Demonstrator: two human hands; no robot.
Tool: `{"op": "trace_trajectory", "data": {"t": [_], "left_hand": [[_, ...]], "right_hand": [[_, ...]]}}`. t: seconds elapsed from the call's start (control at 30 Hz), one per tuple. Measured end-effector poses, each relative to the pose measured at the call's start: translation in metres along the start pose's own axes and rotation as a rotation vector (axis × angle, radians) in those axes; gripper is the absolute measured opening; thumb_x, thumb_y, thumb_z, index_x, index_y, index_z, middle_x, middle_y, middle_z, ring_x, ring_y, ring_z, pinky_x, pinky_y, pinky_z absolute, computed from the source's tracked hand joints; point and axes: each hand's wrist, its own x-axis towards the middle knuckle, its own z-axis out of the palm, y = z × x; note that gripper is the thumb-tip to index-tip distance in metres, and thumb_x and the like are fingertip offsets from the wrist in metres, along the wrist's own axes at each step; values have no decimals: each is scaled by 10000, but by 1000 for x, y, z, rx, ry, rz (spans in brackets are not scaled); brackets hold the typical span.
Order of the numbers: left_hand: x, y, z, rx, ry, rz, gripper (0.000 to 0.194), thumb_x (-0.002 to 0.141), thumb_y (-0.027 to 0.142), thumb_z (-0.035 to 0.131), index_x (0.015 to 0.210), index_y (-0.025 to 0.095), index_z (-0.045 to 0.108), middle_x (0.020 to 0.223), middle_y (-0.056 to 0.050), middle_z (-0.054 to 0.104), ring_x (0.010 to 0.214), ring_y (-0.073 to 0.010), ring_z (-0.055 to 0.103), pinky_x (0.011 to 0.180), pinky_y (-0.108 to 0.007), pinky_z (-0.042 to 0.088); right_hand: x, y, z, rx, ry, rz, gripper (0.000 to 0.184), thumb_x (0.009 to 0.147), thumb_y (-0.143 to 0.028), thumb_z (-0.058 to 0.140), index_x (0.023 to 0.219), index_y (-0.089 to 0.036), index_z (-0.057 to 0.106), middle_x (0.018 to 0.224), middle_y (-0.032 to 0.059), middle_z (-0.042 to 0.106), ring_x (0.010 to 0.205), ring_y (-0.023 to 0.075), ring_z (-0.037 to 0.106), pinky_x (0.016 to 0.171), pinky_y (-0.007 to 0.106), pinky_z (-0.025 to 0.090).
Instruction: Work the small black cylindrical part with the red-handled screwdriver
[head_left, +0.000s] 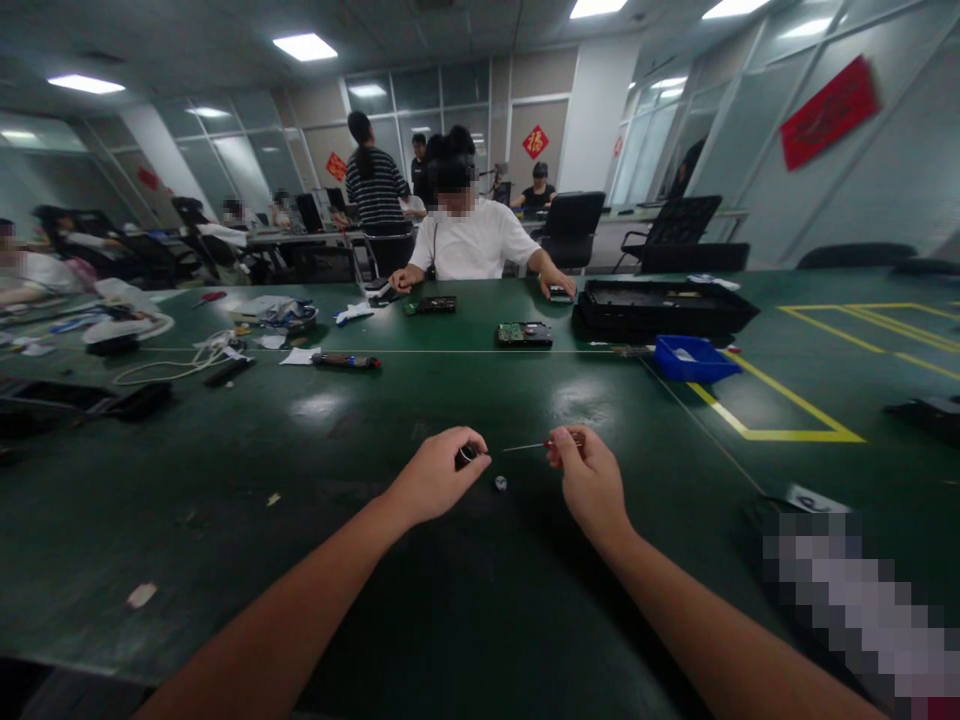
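Observation:
My left hand (437,472) is closed around a small black cylindrical part (466,456) with a pale ring at its end. In my right hand (589,480) is a screwdriver (551,443) with a reddish handle. Its thin metal shaft points left toward the black part, and a short gap separates the tip from my left fingers. A small round silvery piece (501,483) lies on the green tabletop (450,610) between and just below my hands. My fingers hide most of the black part and much of the handle.
Across the table a person in a white shirt (480,240) handles small items. Circuit-board devices (524,334), a black tray (664,308) and a blue bin (694,358) stand toward the back. Another screwdriver-like tool (346,361) and cables (180,365) lie at left; a pixelated object (855,600) sits at right.

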Motion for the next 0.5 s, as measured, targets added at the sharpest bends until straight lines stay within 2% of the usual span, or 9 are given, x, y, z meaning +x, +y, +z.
{"op": "trace_trajectory", "data": {"t": [0.13, 0.23, 0.3, 0.4, 0.5], "left_hand": [[0, 4, 13, 275, -227, 138, 314, 969, 323, 474, 1183, 283, 700, 1058, -64, 664, 922, -226, 643, 805, -351, 499], [3, -1, 27, 413, -245, 144, 346, 948, 360, 512, 1237, 293, 690, 1010, -81, 661, 841, -234, 653, 730, -342, 508], [6, -4, 33, 448, -248, 145, 322, 932, 353, 537, 1190, 282, 715, 974, -85, 664, 810, -233, 655, 712, -336, 509], [11, -7, 33, 440, -248, 149, 297, 935, 330, 514, 1113, 266, 742, 960, -86, 678, 825, -240, 658, 720, -344, 507], [16, -10, 21, 214, -223, 78, 285, 931, 344, 516, 1073, 252, 747, 979, -75, 699, 849, -228, 655, 735, -339, 500]], "right_hand": [[1, 2, 0, -8, 6, -12, 363, 952, -534, 506, 891, -198, 627, 741, 37, 667, 684, 204, 618, 667, 334, 450], [1, 3, 0, -2, -3, -6, 367, 950, -543, 505, 891, -201, 624, 744, 37, 667, 686, 206, 619, 661, 334, 449], [1, 3, 0, 4, -10, -4, 364, 951, -538, 502, 887, -201, 623, 737, 34, 664, 683, 204, 617, 661, 332, 448], [0, 1, 0, -2, -16, -2, 346, 955, -516, 499, 884, -200, 621, 727, 31, 661, 677, 200, 613, 662, 329, 444], [0, 2, 0, -1, -15, -1, 337, 958, -502, 500, 885, -196, 623, 732, 35, 665, 679, 198, 615, 670, 331, 448]]}}
